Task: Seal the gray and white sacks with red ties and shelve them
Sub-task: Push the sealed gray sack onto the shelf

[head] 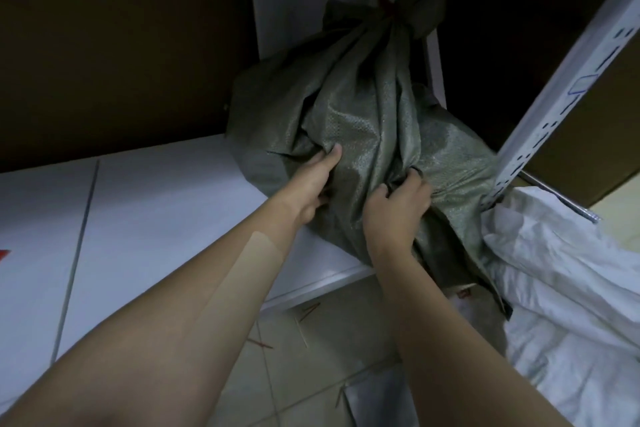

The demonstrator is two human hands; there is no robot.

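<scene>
A full gray woven sack [360, 107] rests on the white shelf board [145, 204], its lower part hanging over the front edge. A red tie [387, 5] closes its gathered neck at the top. My left hand [317, 180] grips a fold of the sack's fabric on its left side. My right hand [398, 204] clutches another fold lower on the right. A white sack [568, 288] lies crumpled at the lower right, beside the gray one; its mouth is not visible.
A white perforated shelf upright [568, 97] slants just right of the gray sack. Brown cardboard boxes [114, 55] stand behind the shelf and at the right. Thin red ties [308, 310] lie scattered on the tiled floor below the shelf edge.
</scene>
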